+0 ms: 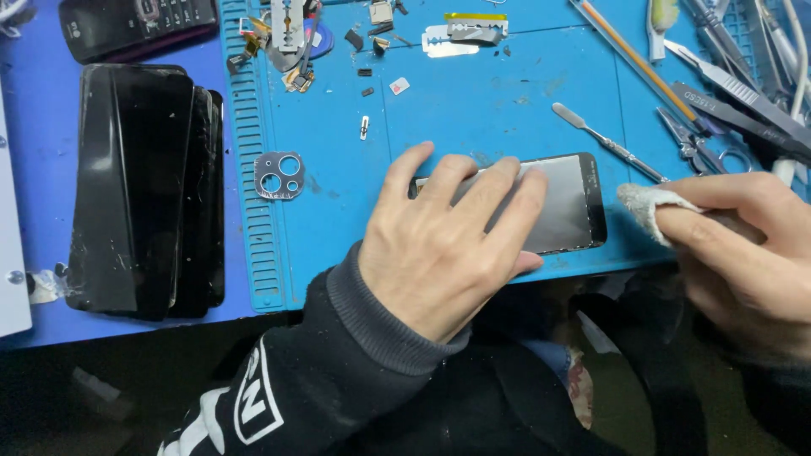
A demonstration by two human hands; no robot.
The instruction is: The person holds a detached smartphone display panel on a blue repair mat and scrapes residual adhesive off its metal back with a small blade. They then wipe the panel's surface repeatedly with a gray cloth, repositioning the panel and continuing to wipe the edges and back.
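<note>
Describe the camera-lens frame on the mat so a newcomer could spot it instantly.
Start at the blue work mat, then go to its left edge beside the ribbed slots. The camera-lens frame lies there alone, left of the left hand. It is a small grey square plate with rounded corners and two round holes, unlike the scattered scraps above.

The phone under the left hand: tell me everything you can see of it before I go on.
The phone is a dark slab with a black rim and rounded corners, lying flat and face up near the front edge of the blue mat. Its glass looks glossy and reflects grey light. The left hand lies spread over its left half, fingers pressing on the screen, so that end is hidden. The right hand holds a white cloth pad just off its right end, apart from it.
</note>
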